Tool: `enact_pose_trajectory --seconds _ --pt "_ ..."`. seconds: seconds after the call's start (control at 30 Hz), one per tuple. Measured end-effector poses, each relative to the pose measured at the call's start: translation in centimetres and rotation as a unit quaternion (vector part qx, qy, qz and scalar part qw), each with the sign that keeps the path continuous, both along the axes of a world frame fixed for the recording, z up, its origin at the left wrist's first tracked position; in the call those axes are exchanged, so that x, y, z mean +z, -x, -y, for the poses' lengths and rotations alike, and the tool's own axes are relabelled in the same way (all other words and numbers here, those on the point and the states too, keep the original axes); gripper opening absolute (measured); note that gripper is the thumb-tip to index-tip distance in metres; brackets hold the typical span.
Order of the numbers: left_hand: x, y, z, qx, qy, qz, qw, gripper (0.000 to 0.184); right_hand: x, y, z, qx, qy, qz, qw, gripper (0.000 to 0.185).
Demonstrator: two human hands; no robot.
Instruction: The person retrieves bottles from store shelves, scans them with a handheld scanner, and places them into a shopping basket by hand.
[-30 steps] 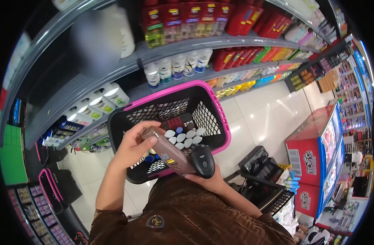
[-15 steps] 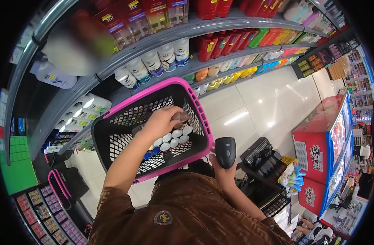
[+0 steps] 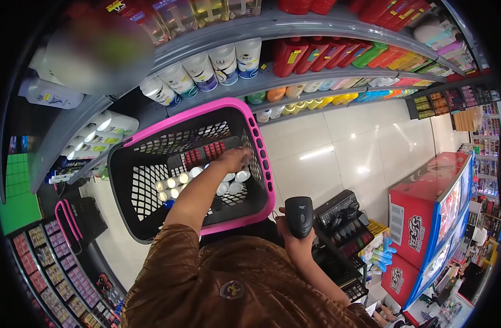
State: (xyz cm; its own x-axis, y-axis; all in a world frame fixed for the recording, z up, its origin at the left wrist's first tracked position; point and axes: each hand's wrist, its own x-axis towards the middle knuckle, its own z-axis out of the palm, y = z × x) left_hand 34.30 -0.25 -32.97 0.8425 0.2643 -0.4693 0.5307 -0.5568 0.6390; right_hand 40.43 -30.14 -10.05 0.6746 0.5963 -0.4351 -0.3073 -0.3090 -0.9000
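A pink-rimmed black basket point(image 3: 269, 186) stands before me, with mesh sides. My left hand point(image 3: 232, 160) reaches down inside it by the right wall, fingers curled together; what they hold is mostly hidden. Below and beside that hand stand white-capped bottles point(image 3: 235, 188). Cream-capped bottles point(image 3: 174, 182) and a blue cap point(image 3: 168, 204) show left of my forearm. Along the far side lies a grey tray with red-topped items point(image 3: 213, 149). Outside the basket at right, my right hand point(image 3: 297, 246) is wrapped round a black handheld barcode scanner point(image 3: 298, 217).
Shelves hold white pump-type bottles point(image 3: 199, 71) and red bottles point(image 3: 289, 56) just beyond the basket. A red chest freezer point(image 3: 420, 218) stands at right, near a black rack point(image 3: 343, 218). Another black basket with pink handles point(image 3: 70, 224) is at left. Tiled floor point(image 3: 338, 136) lies between.
My left hand has gone lower and toward the basket's right wall; the brownish item it held is now mostly hidden. The red-topped items have come into view. The right hand still grips the scanner.
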Motion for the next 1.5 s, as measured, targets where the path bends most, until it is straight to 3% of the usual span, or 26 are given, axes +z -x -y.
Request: enact_pose_trajectory --seconds 0.27,0.4,0.47,0.5,0.57,0.6,0.83,1.07,1.3,1.37,1.5 --pt "-6.3 1.6 -0.1 0.006 0.023 0.067 0.997 0.042 1.0 1.1 -0.5 -0.020 0.019 -0.007 1.000 0.028" --pt "-1.8 1.4 0.0 0.069 0.049 0.034 0.996 0.043 0.5 2.9 -0.1 -0.025 0.020 0.000 0.999 0.028" --pt "0.6 1.1 -0.9 0.173 0.183 -0.079 0.965 0.041 0.8 4.5 -0.5 -0.020 0.034 0.053 0.998 0.023" --pt "-0.5 2.0 -1.5 0.174 0.184 -0.074 0.965 0.041 1.3 5.4 -0.9 -0.018 0.034 0.057 0.998 0.023" --pt "-3.9 4.2 -3.0 0.230 0.189 0.084 0.951 0.033 2.5 7.6 -2.4 -0.021 0.035 0.072 0.997 0.021" --pt "-3.2 5.6 -3.9 0.252 0.269 0.147 0.918 0.028 2.7 9.0 -3.0 -0.019 0.029 0.076 0.997 0.021" --pt "11.2 23.4 -9.1 0.294 0.267 0.247 0.884 0.030 3.3 22.2 -7.9 -0.016 -0.053 0.019 0.998 0.016" --pt "19.0 41.0 -8.9 0.334 0.256 0.316 0.850 0.028 2.5 31.3 -12.3 0.071 -0.105 0.041 0.991 0.018" --pt "26.6 40.8 -13.4 0.358 0.157 0.446 0.805 0.035 4.1 35.1 -14.9 0.096 -0.136 0.042 0.985 0.015" --pt "28.8 37.7 -16.3 0.354 -0.050 0.533 0.767 0.041 4.6 35.4 -14.4 0.108 -0.121 0.065 0.985 0.015" --pt "35.7 30.6 -19.8 0.408 -0.151 0.581 0.688 0.067 6.1 34.1 -13.3 0.089 -0.112 0.082 0.986 0.015"
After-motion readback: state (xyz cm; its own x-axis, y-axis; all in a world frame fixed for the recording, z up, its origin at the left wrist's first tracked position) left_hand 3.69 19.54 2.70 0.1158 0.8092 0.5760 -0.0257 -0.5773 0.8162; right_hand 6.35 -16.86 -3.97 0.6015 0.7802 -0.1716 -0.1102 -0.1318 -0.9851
